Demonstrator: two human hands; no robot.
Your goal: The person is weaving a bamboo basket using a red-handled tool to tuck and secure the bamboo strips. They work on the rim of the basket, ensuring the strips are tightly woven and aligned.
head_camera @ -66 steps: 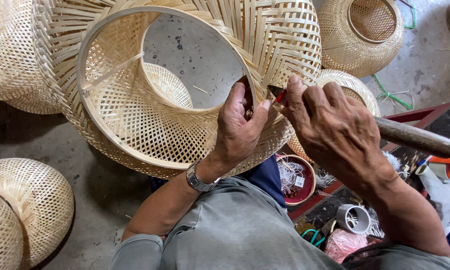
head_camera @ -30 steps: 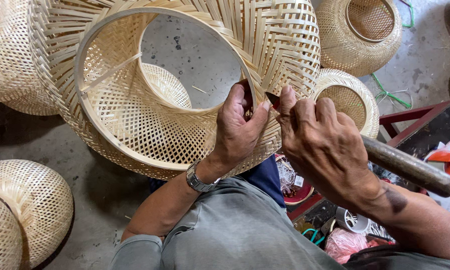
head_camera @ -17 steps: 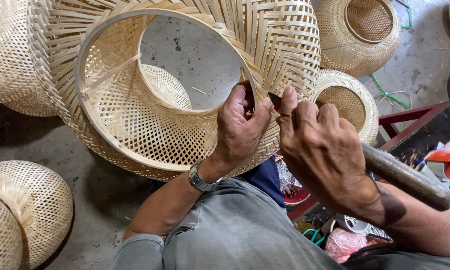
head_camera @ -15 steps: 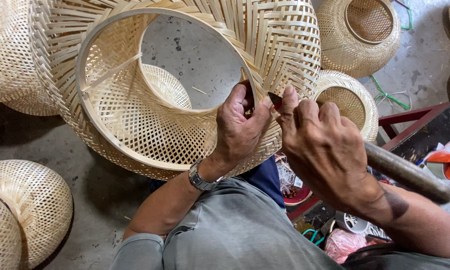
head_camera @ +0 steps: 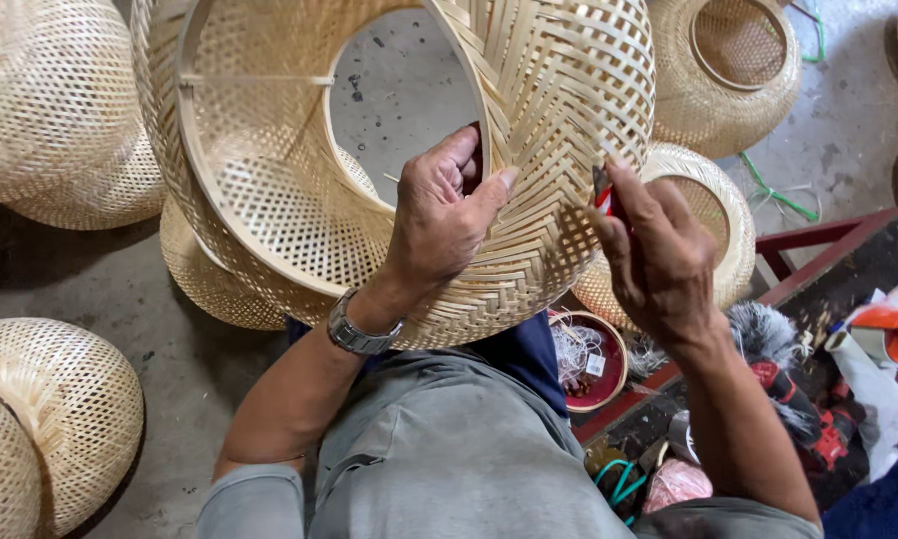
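Woven bamboo shade (head_camera: pixel 559 120), rim gripped by left hand (head_camera: pixel 444 215), right hand (head_camera: pixel 658 255) pinching red-handled tool (head_camera: pixel 602 196), above concrete floor (head_camera: pixel 169 369).

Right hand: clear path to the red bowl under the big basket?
Probably yes. The right hand is off the basket wall, and the red bowl lies just below it, uncovered; only a small red tool occupies its grip.

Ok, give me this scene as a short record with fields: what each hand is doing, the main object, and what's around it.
Left hand: grips the rim of the woven bamboo shade, thumb outside
Right hand: holds a small red-handled tool against the shade's outer weave
Wrist: metal watch
Around: more woven shades, red bowl, concrete floor
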